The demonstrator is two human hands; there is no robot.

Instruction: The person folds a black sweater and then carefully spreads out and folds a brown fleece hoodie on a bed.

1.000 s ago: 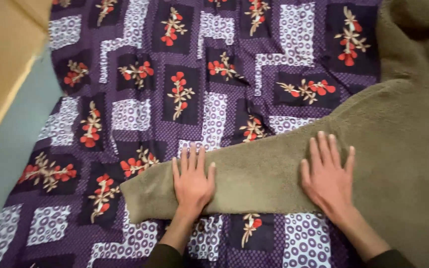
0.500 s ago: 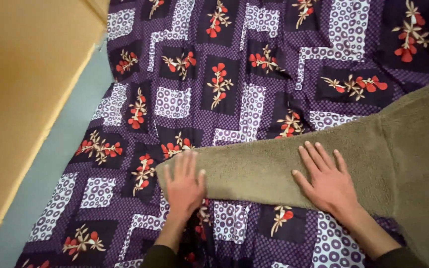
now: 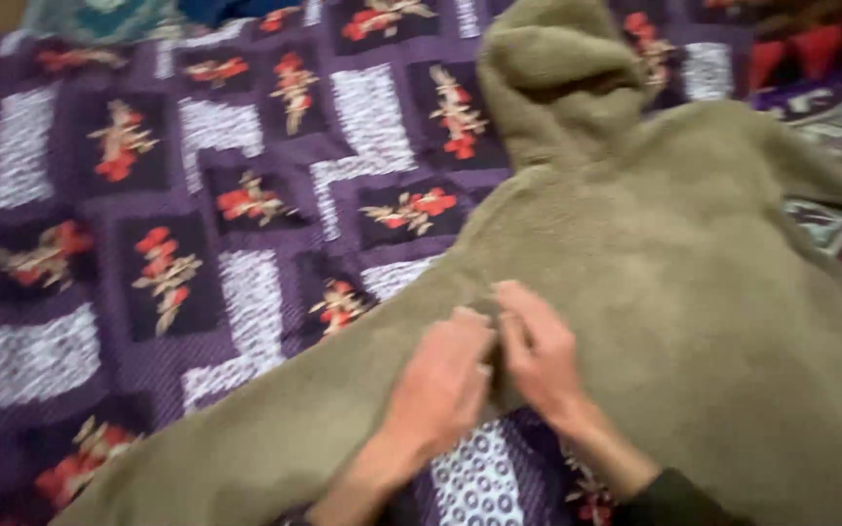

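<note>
Both the left hand and right hand, fingers curled together, pinch the olive-green fleece hooded jacket at its underarm on the purple flower-patterned bedspread, apparently gathering the sleeve for folding, which calls for a firm grip.

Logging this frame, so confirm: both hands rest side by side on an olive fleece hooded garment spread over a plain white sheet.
One detail is wrong: the head view shows no plain white sheet but a purple patterned bedspread with red flowers. The rest stands: left hand and right hand rest side by side on the olive fleece hooded garment.

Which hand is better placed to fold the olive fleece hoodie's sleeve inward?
Left, probably. The left hand rests on the olive fleece hoodie at the sleeve's root, sleeve side; the right hand lies bodyward.
</note>
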